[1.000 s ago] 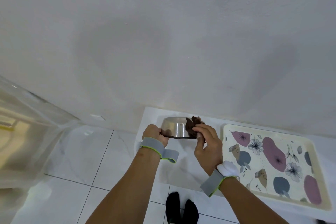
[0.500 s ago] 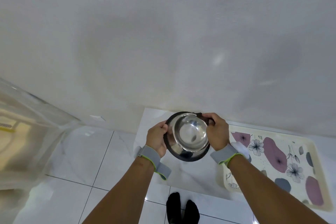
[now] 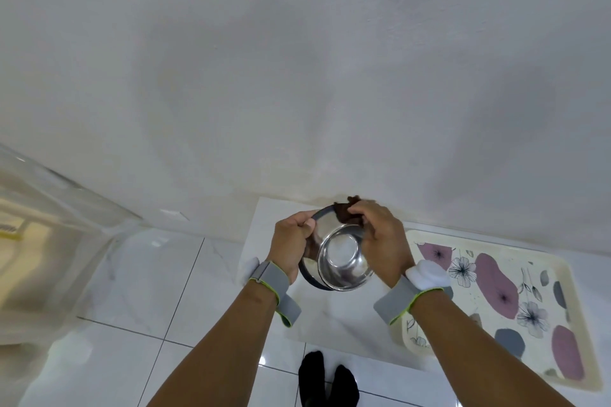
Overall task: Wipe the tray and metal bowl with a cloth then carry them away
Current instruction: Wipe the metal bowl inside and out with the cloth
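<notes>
I hold the metal bowl [image 3: 342,258] tipped up in the air so that its shiny round face with the dark rubber rim points at me. My left hand [image 3: 292,243] grips its left rim. My right hand [image 3: 383,241] presses a dark brown cloth [image 3: 345,213] against the bowl's upper right rim. The floral tray [image 3: 515,304], cream with purple and grey blobs, lies flat to the right on a low white surface, partly behind my right forearm.
A white wall [image 3: 297,76] rises straight ahead. The low white slab [image 3: 264,218] under the tray meets glossy white floor tiles [image 3: 132,291]. A clear plastic bin [image 3: 49,235] stands at the left. My black-socked feet [image 3: 327,380] are below.
The bowl went from side-on to tipped towards me. My right hand with the cloth has shifted along the upper right rim, and the cloth shows more now.
</notes>
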### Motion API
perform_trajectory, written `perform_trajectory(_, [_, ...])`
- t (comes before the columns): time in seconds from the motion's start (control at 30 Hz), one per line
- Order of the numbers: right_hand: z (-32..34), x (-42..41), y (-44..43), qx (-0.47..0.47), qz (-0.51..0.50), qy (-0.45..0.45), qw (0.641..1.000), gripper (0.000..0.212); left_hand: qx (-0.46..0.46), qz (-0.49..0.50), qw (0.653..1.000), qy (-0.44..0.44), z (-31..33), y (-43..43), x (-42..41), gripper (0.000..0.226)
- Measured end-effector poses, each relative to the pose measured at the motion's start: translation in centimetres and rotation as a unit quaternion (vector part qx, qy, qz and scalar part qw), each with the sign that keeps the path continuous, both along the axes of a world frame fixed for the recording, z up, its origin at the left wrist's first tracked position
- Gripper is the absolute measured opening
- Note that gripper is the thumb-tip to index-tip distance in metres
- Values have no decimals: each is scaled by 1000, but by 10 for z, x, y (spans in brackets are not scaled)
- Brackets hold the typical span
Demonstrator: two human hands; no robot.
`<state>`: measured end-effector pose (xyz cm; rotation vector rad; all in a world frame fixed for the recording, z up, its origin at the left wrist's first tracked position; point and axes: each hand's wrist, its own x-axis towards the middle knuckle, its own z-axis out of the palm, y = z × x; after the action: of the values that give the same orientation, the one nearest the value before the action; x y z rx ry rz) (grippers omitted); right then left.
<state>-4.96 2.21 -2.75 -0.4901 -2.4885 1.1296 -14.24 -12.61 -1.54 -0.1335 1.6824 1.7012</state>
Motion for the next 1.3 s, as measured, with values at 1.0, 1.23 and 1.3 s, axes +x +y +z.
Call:
perform_trajectory(1.0, [-40,24,-36,-419,-356,-178,816,27,-52,-77,966,243,15,-10,18,38])
perform_trajectory(1.23, [-17,17,-14,-145,-352,-37,924,24,-157,-281,768,554,-21,-13,42,60])
perform_trajectory(1.3, [-18,19,-10,-72,-312,-32,947,25,-177,-323,711,599,-33,-16,49,64])
